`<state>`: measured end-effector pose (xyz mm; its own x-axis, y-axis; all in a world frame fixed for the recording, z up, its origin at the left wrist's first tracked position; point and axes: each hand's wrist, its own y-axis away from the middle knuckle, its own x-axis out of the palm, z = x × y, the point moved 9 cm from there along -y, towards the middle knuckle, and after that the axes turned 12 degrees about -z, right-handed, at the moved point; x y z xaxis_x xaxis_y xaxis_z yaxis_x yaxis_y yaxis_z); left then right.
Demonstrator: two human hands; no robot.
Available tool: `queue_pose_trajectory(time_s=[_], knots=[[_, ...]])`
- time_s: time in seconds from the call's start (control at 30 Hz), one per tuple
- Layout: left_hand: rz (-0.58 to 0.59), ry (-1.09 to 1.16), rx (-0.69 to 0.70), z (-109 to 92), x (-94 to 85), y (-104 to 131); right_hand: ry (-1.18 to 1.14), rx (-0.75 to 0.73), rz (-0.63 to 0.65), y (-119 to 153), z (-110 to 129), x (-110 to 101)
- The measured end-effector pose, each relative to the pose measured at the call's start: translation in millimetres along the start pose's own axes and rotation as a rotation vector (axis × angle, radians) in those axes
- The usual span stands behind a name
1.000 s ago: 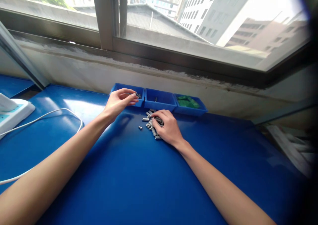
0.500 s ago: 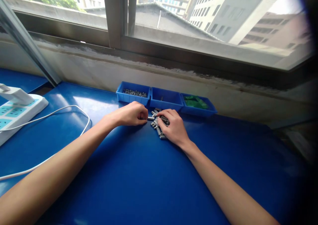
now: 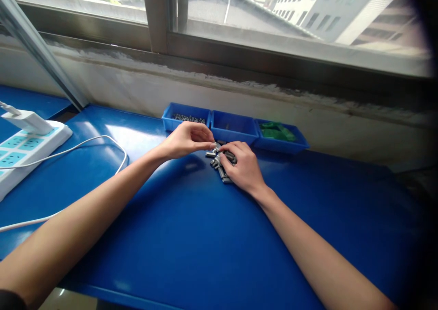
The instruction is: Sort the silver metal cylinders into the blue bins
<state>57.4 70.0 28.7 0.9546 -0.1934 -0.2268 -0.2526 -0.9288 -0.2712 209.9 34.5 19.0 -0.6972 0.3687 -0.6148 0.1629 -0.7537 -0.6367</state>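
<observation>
A small pile of grey metal pieces, several of them short and rod-like, lies on the blue tabletop. My left hand reaches the pile's left side, thumb and fingertips pinched together. A shiny bit shows at those fingertips, too small to make out. Over the pile's right side rests my right hand, its fingers curled and its thumb and forefinger closing about a pale metal piece. The palm hides part of the pile.
Behind the hands stand three joined blue bins: one with small metal parts, a middle one with a small dark item, and one with green packets. A white power strip and white cable lie left, below the window.
My left hand has moved right and up over the pile, its fingers straighter than before. My right hand stays at the pile. The whole view has shifted slightly.
</observation>
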Motion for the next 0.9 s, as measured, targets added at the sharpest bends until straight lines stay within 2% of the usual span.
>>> queue_pose_trajectory(time_s=[0.13, 0.2, 0.27, 0.4, 0.47, 0.53, 0.63, 0.7, 0.83, 0.9], knots=[[-0.049, 0.076, -0.038, -1, -5.0, -1, 0.000, 0.010, 0.010, 1, 0, 0], [-0.113, 0.116, -0.064, 1, -11.3, -3, 0.001, 0.009, 0.009, 1, 0, 1], [-0.243, 0.162, -0.098, 6, -24.1, -6, 0.002, 0.003, 0.000, 1, 1, 0], [-0.583, 0.289, -0.205, 24, -57.4, -5, -0.004, 0.007, -0.004, 1, -1, 1], [-0.673, 0.372, -0.250, 32, -65.8, -3, -0.008, 0.013, -0.001, 1, -2, 1], [-0.701, 0.449, -0.259, 35, -68.2, -2, -0.009, 0.014, -0.002, 1, -2, 0], [-0.691, 0.460, -0.207, 31, -67.3, -2, -0.009, 0.016, 0.000, 1, -1, 0], [-0.638, 0.373, -0.169, 25, -62.4, -3, -0.006, 0.017, 0.006, 1, -1, 0], [-0.375, 0.082, -0.097, 13, -37.0, -6, 0.005, 0.020, 0.019, 2, -1, 1], [-0.221, -0.093, 0.001, 6, -21.0, -4, 0.009, 0.023, 0.025, 2, -1, 2]])
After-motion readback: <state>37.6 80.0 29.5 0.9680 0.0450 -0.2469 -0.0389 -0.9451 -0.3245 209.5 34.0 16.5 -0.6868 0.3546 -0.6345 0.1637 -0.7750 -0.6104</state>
